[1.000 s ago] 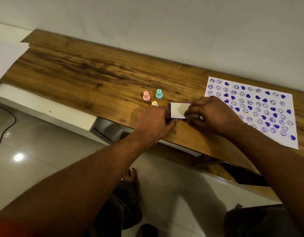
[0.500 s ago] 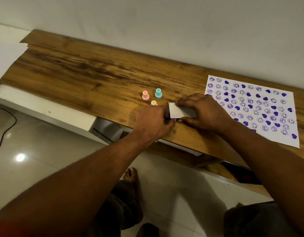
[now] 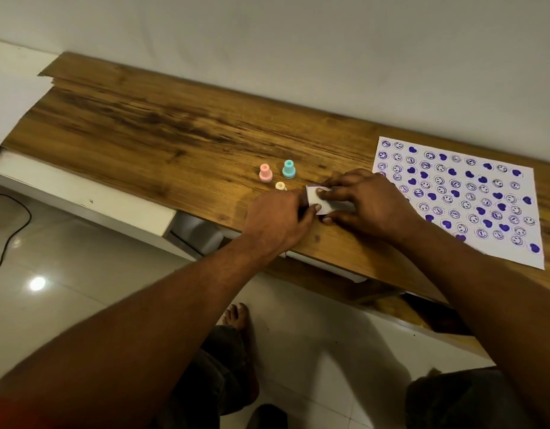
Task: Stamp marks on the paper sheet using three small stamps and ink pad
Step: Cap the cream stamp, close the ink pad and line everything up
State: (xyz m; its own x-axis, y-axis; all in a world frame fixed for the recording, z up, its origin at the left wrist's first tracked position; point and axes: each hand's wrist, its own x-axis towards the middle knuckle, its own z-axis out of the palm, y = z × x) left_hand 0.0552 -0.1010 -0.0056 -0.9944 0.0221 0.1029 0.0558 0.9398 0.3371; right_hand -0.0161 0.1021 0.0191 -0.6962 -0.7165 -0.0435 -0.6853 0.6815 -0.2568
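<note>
A small white ink pad case (image 3: 314, 198) lies on the wooden table (image 3: 162, 134) near its front edge. My left hand (image 3: 278, 219) grips its left end and my right hand (image 3: 365, 202) covers its right part, fingers on the lid; most of it is hidden. Three small stamps stand just left of it: pink (image 3: 265, 172), teal (image 3: 288, 169) and cream (image 3: 280, 185). At the right lies the paper sheet (image 3: 459, 196), filled with purple hearts and smiley marks.
A white wall runs behind the table. A white shelf edge (image 3: 81, 196) sticks out below the table's front left. A black cable (image 3: 10, 230) lies on the tiled floor at the left. My feet and knees show below.
My right hand has slid left over the ink pad case, hiding more of it. My left hand stays on its left end. The stamps and sheet have not moved.
</note>
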